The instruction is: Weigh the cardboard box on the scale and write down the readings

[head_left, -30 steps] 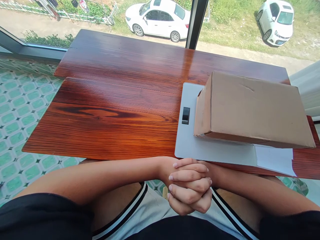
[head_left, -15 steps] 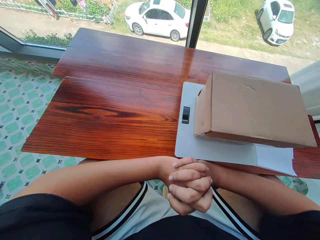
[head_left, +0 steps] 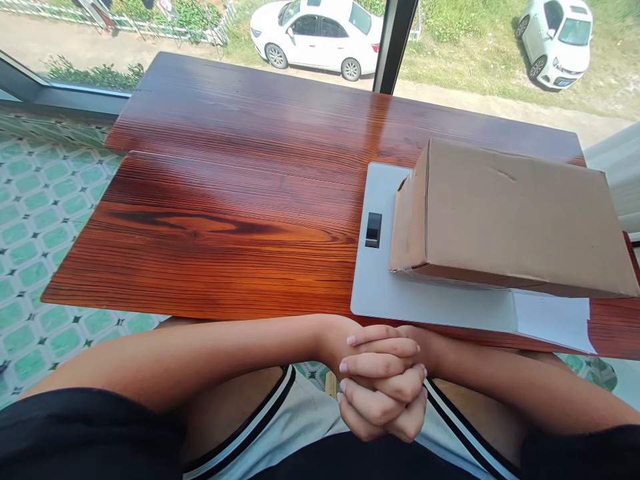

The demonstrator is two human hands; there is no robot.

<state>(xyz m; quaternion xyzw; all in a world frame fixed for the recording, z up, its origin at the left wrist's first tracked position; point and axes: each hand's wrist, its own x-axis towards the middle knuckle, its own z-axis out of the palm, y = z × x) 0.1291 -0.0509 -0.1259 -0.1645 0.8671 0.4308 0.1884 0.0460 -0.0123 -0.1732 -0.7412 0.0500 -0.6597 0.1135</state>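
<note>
My left hand [head_left: 341, 345] and my right hand [head_left: 416, 339] are clasped together in front of my lap, just off the table's front edge. Their fingers are interlaced and closed, and no object shows between them; the palms are hidden. Beyond them to the right, a large brown cardboard box [head_left: 510, 213] rests on a flat pale scale [head_left: 385, 293] with a small dark display [head_left: 373, 230]. Neither hand touches the box or the scale. White paper [head_left: 553, 320] lies at the scale's front right, partly under the box's overhang.
A reddish-brown wooden table [head_left: 215, 260] stretches in front of me, its left part stepped at the edge. Behind it are a window with a dark frame post [head_left: 395, 50] and two white cars outside. A pale curtain [head_left: 623, 177] hangs at the right.
My clasped hands have sunk very slightly toward my lap. The view has shifted a little; the box, scale and paper stay as they were on the table.
</note>
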